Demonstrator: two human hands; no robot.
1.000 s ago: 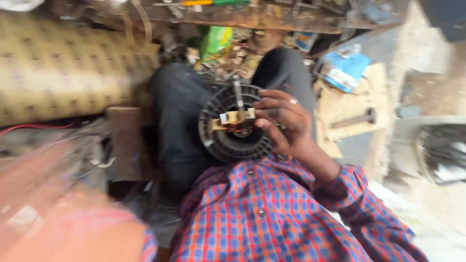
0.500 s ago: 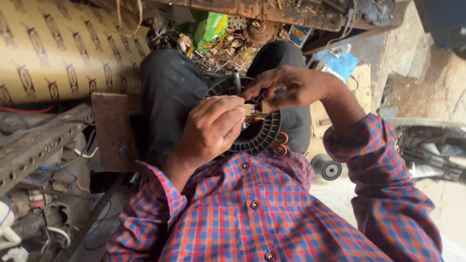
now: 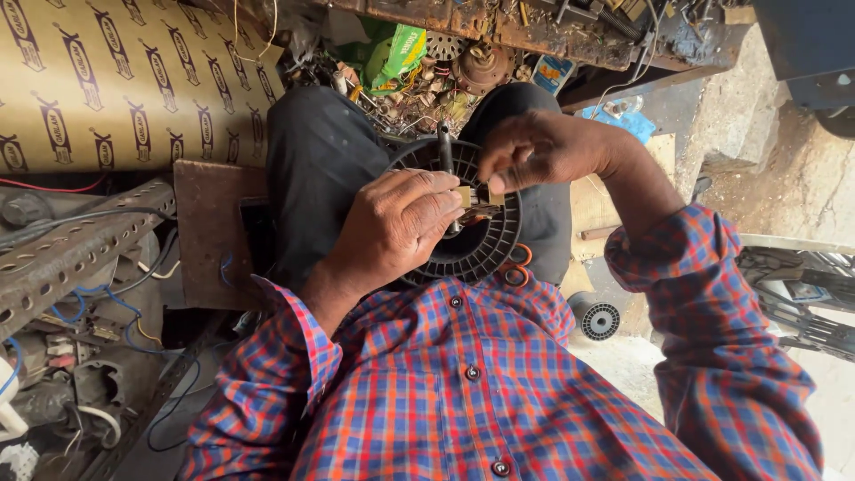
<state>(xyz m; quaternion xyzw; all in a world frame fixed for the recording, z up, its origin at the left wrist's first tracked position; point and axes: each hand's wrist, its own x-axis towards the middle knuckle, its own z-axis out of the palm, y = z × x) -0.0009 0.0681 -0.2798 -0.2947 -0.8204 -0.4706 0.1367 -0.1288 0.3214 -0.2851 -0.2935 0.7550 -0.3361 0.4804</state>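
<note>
2 hands: left hand (image 3: 396,227), right hand (image 3: 543,147); 1 black round fan housing (image 3: 485,245); 1 small wire spool (image 3: 599,321); 1 green packet (image 3: 398,52).

Lap (image 3: 321,169) in dark trousers carries black round slotted motor housing (image 3: 485,245); cluttered floor (image 3: 419,89) beyond knees.

Wore a long-sleeved shirt (image 3: 463,392) checked in red, blue and orange, buttoned down the front with small dark buttons (image 3: 471,372), cuffs loose at the wrists; dark trousers (image 3: 321,169).
</note>
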